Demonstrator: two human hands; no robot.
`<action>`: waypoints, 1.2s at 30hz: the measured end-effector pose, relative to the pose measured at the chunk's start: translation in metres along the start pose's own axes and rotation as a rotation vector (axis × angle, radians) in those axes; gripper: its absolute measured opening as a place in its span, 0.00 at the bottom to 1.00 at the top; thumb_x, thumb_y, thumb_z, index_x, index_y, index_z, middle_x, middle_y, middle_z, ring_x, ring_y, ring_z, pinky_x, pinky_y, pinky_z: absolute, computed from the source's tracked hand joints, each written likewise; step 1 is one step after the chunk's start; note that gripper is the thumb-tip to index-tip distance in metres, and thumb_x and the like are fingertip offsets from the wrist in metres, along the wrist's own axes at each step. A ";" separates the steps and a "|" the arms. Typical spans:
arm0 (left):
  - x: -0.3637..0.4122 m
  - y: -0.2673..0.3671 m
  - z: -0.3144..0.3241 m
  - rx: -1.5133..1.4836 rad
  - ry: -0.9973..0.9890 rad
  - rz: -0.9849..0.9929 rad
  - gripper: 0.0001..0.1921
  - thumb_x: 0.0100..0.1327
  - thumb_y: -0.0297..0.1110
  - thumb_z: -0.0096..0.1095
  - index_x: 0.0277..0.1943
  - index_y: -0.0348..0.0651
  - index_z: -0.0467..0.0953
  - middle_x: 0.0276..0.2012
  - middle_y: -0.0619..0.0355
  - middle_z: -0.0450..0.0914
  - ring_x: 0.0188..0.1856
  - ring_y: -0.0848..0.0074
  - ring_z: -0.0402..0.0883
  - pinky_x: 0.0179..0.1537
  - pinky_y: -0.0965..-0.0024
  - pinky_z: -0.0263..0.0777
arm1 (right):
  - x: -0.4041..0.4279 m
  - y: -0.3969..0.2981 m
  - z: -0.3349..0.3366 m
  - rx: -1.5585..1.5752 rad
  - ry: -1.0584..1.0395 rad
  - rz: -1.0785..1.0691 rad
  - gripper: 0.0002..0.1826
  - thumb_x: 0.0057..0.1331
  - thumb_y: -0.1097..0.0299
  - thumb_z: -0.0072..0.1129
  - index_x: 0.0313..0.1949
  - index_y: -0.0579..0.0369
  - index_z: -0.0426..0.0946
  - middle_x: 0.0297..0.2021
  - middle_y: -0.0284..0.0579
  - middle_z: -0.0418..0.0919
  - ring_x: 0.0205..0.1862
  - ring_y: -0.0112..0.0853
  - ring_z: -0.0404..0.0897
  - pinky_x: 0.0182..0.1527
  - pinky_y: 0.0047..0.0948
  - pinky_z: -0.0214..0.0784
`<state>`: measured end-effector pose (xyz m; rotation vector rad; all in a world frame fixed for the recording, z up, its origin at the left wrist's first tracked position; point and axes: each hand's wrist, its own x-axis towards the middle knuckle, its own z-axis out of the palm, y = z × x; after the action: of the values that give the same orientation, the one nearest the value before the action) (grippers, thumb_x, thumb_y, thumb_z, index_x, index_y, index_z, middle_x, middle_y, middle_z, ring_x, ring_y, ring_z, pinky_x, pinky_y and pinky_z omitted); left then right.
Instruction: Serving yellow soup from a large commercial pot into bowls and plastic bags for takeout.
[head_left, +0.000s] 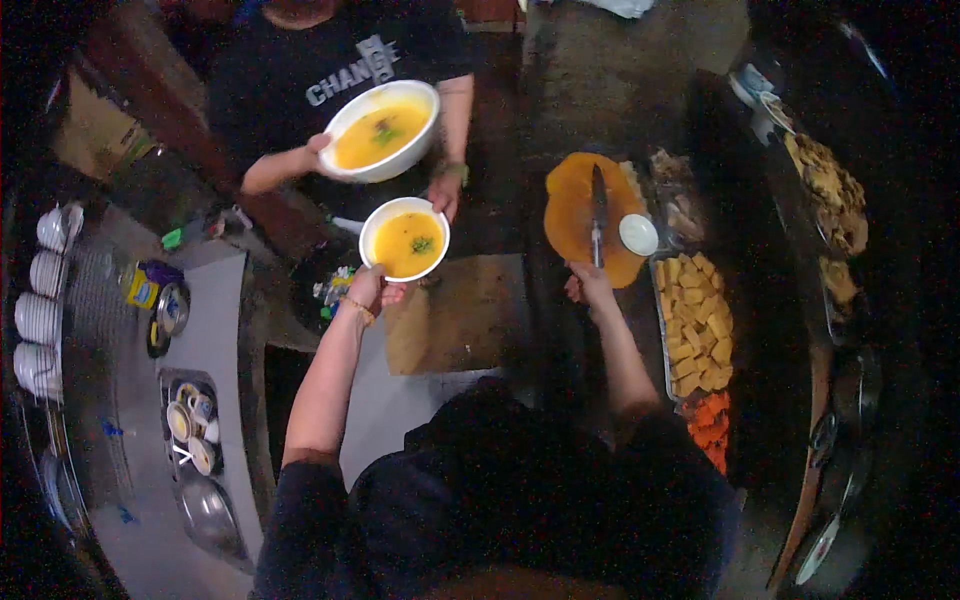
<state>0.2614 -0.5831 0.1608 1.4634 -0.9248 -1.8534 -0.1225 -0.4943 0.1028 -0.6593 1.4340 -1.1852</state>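
My left hand (373, 289) grips the near rim of a white bowl of yellow soup (406, 244) with green herbs on top. A co-worker's hand (445, 193) touches the far right rim of that same bowl. The co-worker's other hand (319, 154) holds a larger white bowl of yellow soup (381, 135), tilted towards me. On the right, my right hand (589, 285) is at the handle end of a knife (598, 210), which lies over an orange-brown cutting board (574, 202); the grip itself is unclear. A small white dish (638, 235) sits at the board's right edge.
Right of the board are a tray of cut yellow pieces (694, 326), orange pieces (706, 427) and a clear container (679, 206). Stacked white bowls (39, 319) stand far left, near a sink with cups (193, 427). A co-worker in a dark shirt (262, 82) stands opposite.
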 end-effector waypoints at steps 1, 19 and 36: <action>0.005 -0.002 0.000 0.004 -0.014 0.019 0.15 0.58 0.33 0.37 0.39 0.28 0.65 0.21 0.47 0.75 0.16 0.72 0.75 0.20 0.73 0.74 | 0.002 0.007 -0.007 -0.006 0.007 -0.014 0.11 0.59 0.61 0.48 0.35 0.56 0.71 0.15 0.37 0.70 0.14 0.23 0.68 0.17 0.20 0.59; 0.043 0.051 0.093 -0.132 -0.375 0.038 0.31 0.58 0.56 0.42 0.56 0.40 0.54 0.40 0.46 0.75 0.31 0.66 0.78 0.28 0.71 0.74 | -0.058 0.037 -0.035 -0.075 0.184 -0.087 0.09 0.58 0.64 0.50 0.29 0.58 0.71 0.14 0.39 0.70 0.13 0.24 0.68 0.15 0.21 0.59; 0.025 -0.041 -0.021 0.729 -0.865 -0.034 0.21 0.57 0.49 0.48 0.45 0.42 0.66 0.39 0.53 0.74 0.32 0.69 0.76 0.32 0.68 0.71 | -0.299 0.273 0.123 -0.116 0.310 -0.029 0.08 0.56 0.66 0.47 0.29 0.54 0.73 0.15 0.38 0.72 0.15 0.27 0.72 0.13 0.24 0.62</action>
<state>0.2750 -0.5824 0.1109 0.9609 -2.1657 -2.3358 0.1234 -0.1712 -0.0167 -0.5946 1.7680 -1.2743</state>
